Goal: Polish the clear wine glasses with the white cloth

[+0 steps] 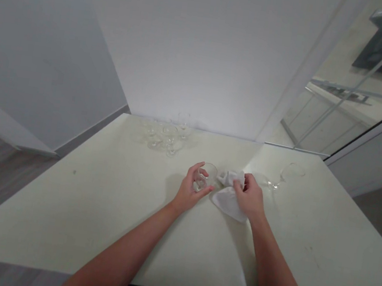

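My left hand (190, 191) is wrapped round a clear drinking glass (207, 174) held just above the cream table (60, 210), its mouth turned toward the right. My right hand (249, 197) grips a white cloth (228, 196) that is bunched up beside the glass's rim and trails down onto the tabletop. Both hands meet near the middle of the table.
Several clear stemmed glasses (167, 136) stand in a cluster at the table's far edge by the white wall. Another wine glass (288, 174) lies on its side to the right of my right hand. A glass partition rises at the back right.
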The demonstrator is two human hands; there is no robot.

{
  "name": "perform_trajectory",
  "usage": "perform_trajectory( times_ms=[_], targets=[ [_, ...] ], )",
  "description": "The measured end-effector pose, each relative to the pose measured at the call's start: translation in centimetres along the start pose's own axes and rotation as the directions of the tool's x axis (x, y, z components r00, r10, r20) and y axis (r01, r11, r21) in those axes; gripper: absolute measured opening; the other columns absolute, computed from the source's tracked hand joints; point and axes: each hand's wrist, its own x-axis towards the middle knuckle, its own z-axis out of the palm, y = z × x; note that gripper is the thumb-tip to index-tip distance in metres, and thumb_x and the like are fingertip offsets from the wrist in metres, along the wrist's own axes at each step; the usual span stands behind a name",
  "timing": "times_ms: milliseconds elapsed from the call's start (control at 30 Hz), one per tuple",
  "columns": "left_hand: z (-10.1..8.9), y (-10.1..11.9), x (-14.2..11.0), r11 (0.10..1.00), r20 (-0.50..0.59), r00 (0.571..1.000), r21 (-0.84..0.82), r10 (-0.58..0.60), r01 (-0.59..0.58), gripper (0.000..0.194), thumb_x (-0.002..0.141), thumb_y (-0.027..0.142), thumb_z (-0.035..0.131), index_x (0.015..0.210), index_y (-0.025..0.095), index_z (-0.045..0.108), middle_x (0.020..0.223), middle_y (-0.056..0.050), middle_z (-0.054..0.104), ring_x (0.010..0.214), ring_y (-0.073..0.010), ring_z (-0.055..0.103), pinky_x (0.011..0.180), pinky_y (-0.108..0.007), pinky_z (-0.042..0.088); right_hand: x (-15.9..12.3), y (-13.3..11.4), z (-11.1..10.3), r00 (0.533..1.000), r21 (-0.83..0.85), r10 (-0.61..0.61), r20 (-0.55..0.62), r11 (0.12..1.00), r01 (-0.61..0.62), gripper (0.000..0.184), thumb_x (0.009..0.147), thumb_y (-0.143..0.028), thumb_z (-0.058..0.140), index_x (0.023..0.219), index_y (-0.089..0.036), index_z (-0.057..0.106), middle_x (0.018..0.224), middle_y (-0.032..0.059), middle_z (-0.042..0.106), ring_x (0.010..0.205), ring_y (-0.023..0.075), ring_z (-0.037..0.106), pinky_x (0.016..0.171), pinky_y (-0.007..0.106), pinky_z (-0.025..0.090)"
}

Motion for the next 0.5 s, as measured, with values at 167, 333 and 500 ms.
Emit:
perform_trajectory(
  times_ms=[167, 333, 500],
  targets=[
    [-0.2, 0.3, 0.1, 0.999, 0.011, 1.000, 0.048, -0.004, 0.004, 0.073, 0.079, 0.039, 0.074, 0.138, 0.026, 0.032, 0.106, -0.005, 0.056, 0.078, -0.0118, 0.058, 0.078, -0.028, 0.050, -0.4, -0.8, -1.3, 0.976, 0.012, -0.110, -0.186, 0.993, 0.114, 0.028, 0.086, -0.038, 0.054, 0.065, -0.023, 0.043, 0.059, -0.0039, 0.042, 0.058, 0.0143, 0.041, 0.058, 0.028, 0.031],
    [-0.3, 0.3, 0.0, 0.997, 0.043, 0.999, 0.078, 0.017, -0.020, 0.072, 0.080, 0.039, 0.073, 0.139, 0.025, 0.034, 0.105, -0.005, 0.058, 0.079, -0.0119, 0.058, 0.077, -0.027, 0.049, 0.1, -0.9, -3.0, 0.999, 0.398, -0.014, 0.033, 0.918, 0.000, 0.032, 0.086, -0.047, 0.055, 0.067, -0.021, 0.053, 0.066, -0.0005, 0.052, 0.064, 0.0161, 0.048, 0.060, 0.028, 0.038],
    [-0.2, 0.7, -0.2, 0.987, 0.073, 0.997, 0.150, 0.041, -0.052, 0.074, 0.078, 0.040, 0.075, 0.139, 0.024, 0.037, 0.106, -0.005, 0.059, 0.080, -0.0126, 0.058, 0.078, -0.028, 0.049, -0.1, -2.4, -3.2, 0.961, 0.746, 0.246, 0.124, 0.615, -0.254, 0.031, 0.076, -0.052, 0.067, 0.080, -0.021, 0.064, 0.067, -0.0004, 0.061, 0.060, 0.0165, 0.054, 0.056, 0.027, 0.042]
  ],
)
